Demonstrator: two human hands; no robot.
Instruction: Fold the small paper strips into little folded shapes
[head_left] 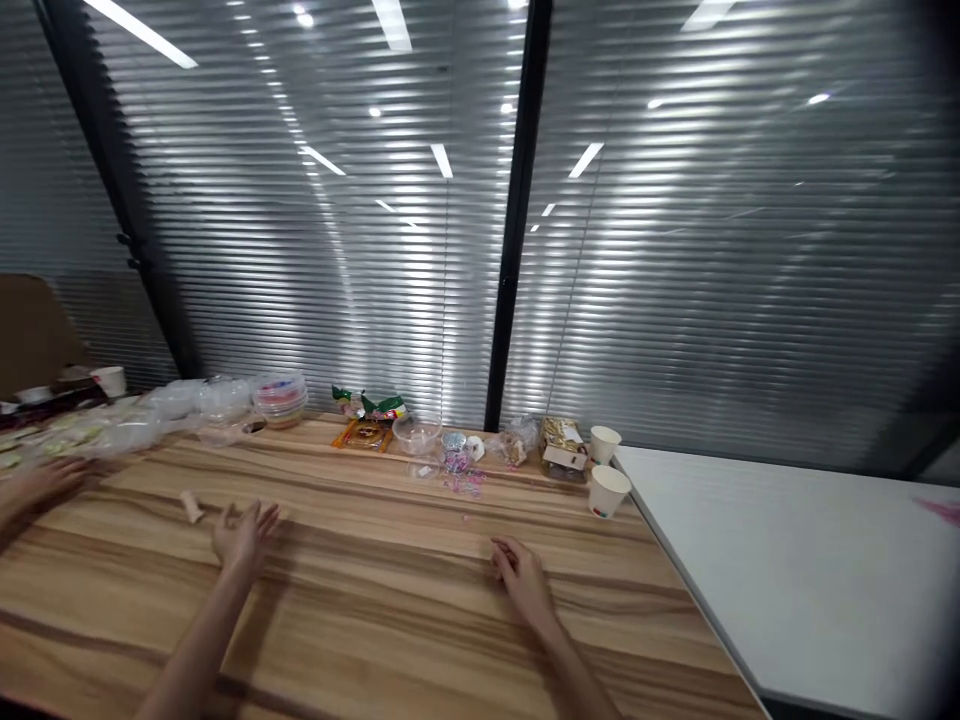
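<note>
My left hand (244, 537) hovers over the wooden table (390, 620), palm turned inward and fingers spread, with nothing in it. Just left of it lies a small pale pinkish piece (191, 507), too small to name for sure. To the right, my right hand (521, 577) is over the table with its fingers loosely bent and a gap at the thumb; no object shows in it. Beyond that hand, small pink and purple bits (466, 482) are scattered beside a little jar (454, 455).
Along the back stand stacked plastic tubs (280, 400), snack packets (365, 434), a clear bowl (417, 435), a gold box (563, 447) and two paper cups (608, 490). Another person's hand (46, 485) rests at far left near plastic bags (124, 430). A white table (795, 570) adjoins on the right.
</note>
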